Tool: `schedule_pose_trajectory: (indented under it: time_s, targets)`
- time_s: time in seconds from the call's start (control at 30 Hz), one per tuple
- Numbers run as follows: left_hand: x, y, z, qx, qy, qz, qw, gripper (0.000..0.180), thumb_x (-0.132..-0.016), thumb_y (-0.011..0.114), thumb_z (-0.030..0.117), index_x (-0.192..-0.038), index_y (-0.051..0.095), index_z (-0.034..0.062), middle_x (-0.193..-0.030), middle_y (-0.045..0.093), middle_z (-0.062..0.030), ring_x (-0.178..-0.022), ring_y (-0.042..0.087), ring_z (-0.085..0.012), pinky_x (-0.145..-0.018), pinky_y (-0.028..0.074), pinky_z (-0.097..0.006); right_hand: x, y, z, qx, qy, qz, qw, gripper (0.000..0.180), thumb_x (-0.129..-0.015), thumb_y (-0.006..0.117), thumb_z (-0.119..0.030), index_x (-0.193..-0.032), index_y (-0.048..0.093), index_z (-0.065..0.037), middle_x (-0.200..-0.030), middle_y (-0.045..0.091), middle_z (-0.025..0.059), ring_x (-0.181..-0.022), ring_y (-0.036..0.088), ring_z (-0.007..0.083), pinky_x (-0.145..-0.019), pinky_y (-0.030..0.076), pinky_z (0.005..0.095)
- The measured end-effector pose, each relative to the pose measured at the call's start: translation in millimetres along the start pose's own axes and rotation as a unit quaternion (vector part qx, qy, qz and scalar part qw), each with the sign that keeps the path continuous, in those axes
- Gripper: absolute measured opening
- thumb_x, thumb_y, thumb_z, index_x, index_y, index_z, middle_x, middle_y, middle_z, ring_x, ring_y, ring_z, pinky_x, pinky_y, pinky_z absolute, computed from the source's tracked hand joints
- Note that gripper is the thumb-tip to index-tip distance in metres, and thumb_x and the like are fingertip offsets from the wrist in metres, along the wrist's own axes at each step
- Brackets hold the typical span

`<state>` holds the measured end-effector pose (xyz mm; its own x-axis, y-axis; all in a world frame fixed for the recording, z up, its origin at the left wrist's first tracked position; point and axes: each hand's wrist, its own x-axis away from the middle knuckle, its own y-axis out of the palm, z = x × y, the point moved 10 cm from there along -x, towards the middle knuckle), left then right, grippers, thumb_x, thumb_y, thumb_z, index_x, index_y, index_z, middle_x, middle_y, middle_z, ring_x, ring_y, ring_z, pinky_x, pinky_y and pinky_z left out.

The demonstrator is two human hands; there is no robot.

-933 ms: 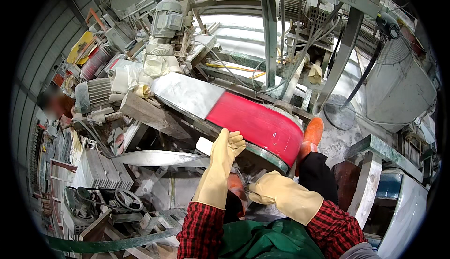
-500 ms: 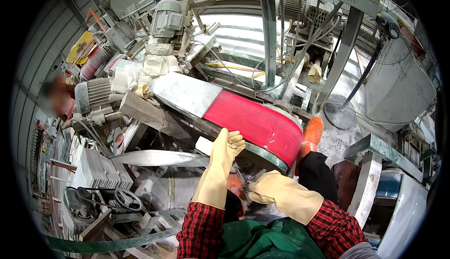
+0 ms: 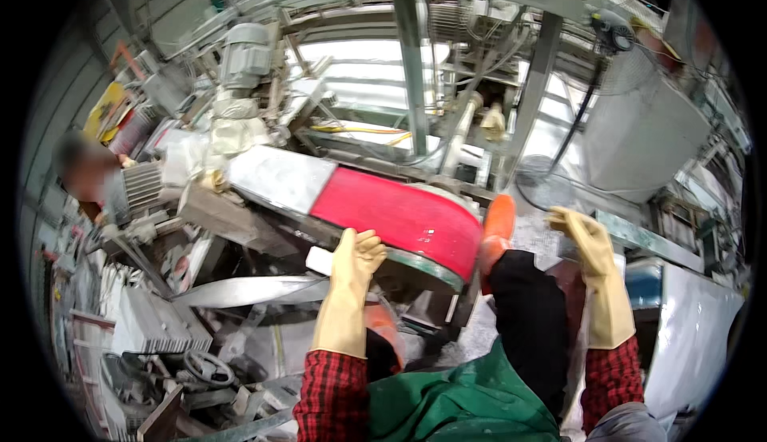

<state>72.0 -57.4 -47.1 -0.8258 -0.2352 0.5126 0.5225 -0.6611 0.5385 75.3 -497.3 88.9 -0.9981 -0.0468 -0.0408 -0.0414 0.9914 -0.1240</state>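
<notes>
A long machine with a white top plate (image 3: 284, 177) and a glossy red rounded section (image 3: 399, 214) lies across the middle. My left hand (image 3: 351, 270), in a cream rubber glove, hovers at its near side. Its fingers are loosely curled and a little apart, with nothing visible in them. Beside that hand is a small white block (image 3: 320, 260); whether they touch is unclear. My right hand (image 3: 595, 270), gloved alike, is raised on the right, near a stone-like slab (image 3: 655, 242). The right fingers bend leftward, with nothing visible in them.
My orange boots (image 3: 500, 222) stand close to the machine. A grey motor (image 3: 245, 57) sits at upper left, and a stack of pale slabs (image 3: 164, 322) at lower left. A pedestal fan (image 3: 613, 33) stands at far right. Another person (image 3: 84, 170) is at far left.
My right hand has swung from near my lap out to the right and up. The left hand stays by the red section. The view has shifted right and blurred.
</notes>
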Motion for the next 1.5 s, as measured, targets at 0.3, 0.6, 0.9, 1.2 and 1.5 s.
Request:
schedule_pose_trajectory:
  time_s: [0.3,0.6,0.9,1.2,1.5]
  targets:
    - [6,14,-1,-0.012,-0.015,-0.057,0.998,0.024,-0.099,0.047,0.027,-0.081,0.045,0.0122,-0.065,0.038,0.0046,-0.057,0.038,-0.0096,-0.057,0.043,-0.025,301,-302,95,0.667,0.426,0.314,0.524,0.101,-0.071,0.080,-0.020,-0.155,0.025,-0.014,-0.152,0.041,0.0166,-0.141,0.037,0.0331,-0.112,0.035,0.0472]
    - [-4,6,-5,-0.002,-0.008,-0.073,0.997,0.029,-0.100,0.051,0.031,-0.101,0.057,0.0022,-0.070,0.051,0.0011,-0.057,0.045,-0.0121,-0.060,0.047,-0.028,349,-386,146,0.652,0.387,0.285,0.586,0.055,-0.098,0.043,-0.010,-0.152,0.035,-0.013,-0.140,0.054,0.0211,-0.125,0.054,0.0377,-0.105,0.044,0.0439]
    - [-11,-5,-5,-0.022,0.015,-0.028,0.999,0.036,-0.099,0.052,0.035,-0.101,0.061,0.0000,-0.072,0.059,-0.0031,-0.060,0.054,-0.0158,-0.065,0.050,-0.031,410,-529,63,0.414,0.308,0.427,0.743,0.062,-0.077,0.061,-0.005,-0.138,0.051,0.002,-0.118,0.067,0.0215,-0.107,0.064,0.0367,-0.092,0.050,0.0398]
    - [-15,1,-6,0.000,0.012,-0.069,0.998,0.041,-0.100,0.051,0.034,-0.111,0.058,-0.0049,-0.078,0.061,-0.0065,-0.061,0.054,-0.0161,-0.062,0.052,-0.031,385,-446,72,0.710,0.269,0.278,0.588,0.024,-0.080,0.064,-0.018,-0.094,0.064,0.001,-0.096,0.066,0.0273,-0.092,0.062,0.0481,-0.081,0.049,0.0515]
    - [0,1,-3,-0.013,0.020,-0.023,0.999,0.042,-0.102,0.050,0.036,-0.112,0.056,-0.0043,-0.079,0.057,-0.0057,-0.063,0.051,-0.0157,-0.058,0.047,-0.028,356,-405,-6,0.532,0.248,0.394,0.707,0.027,-0.076,0.069,-0.014,-0.095,0.067,0.005,-0.088,0.069,0.0248,-0.082,0.067,0.0407,-0.073,0.051,0.0458]
